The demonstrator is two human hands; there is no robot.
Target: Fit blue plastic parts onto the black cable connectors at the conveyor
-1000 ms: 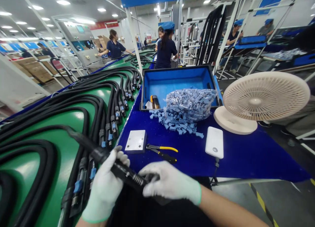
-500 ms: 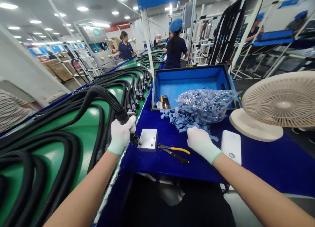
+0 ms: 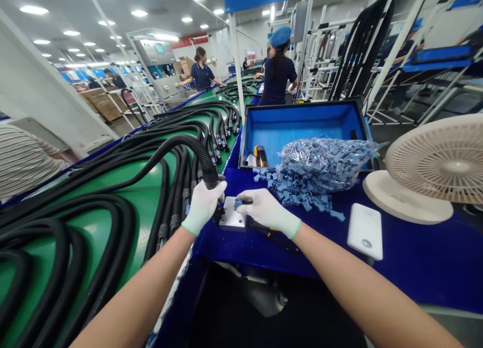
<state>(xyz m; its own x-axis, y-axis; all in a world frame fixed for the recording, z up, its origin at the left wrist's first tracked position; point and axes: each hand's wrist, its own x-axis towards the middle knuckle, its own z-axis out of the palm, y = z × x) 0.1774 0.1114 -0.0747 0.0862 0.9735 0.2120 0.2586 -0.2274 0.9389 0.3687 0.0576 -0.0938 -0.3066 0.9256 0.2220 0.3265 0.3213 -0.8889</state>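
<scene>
Over the blue bench mat (image 3: pixel 415 267), the left hand (image 3: pixel 204 207) and right hand (image 3: pixel 266 212), both white-gloved, now meet above one white metal block (image 3: pixel 234 221); in the earlier frame they stood apart. Left hand closed around one black corrugated hose (image 3: pixel 204 156) just behind its connector end (image 3: pixel 219 215), which sits at the block's near left edge. Right hand has left the loose pile, its fingertips (image 3: pixel 249 199) pinched on one small blue piece (image 3: pixel 237 203), close beside the connector. One pair of yellow-handled pliers (image 3: pixel 272 229) now lies mostly hidden under the right hand. Loose blue pieces (image 3: pixel 302 194), too many to count, spread across the mat from one clear plastic bag (image 3: pixel 324 161) of the same pieces, which rests against one blue crate (image 3: pixel 302 126). Further right: one cream desk fan (image 3: pixel 453 166) and one white power bank (image 3: pixel 365 232). To the left, on one green table (image 3: pixel 94 227), lie many more black hoses, uncountable, their ends bunched in a row. Two co-workers (image 3: pixel 278 66) in navy shirts stand further down the line.
</scene>
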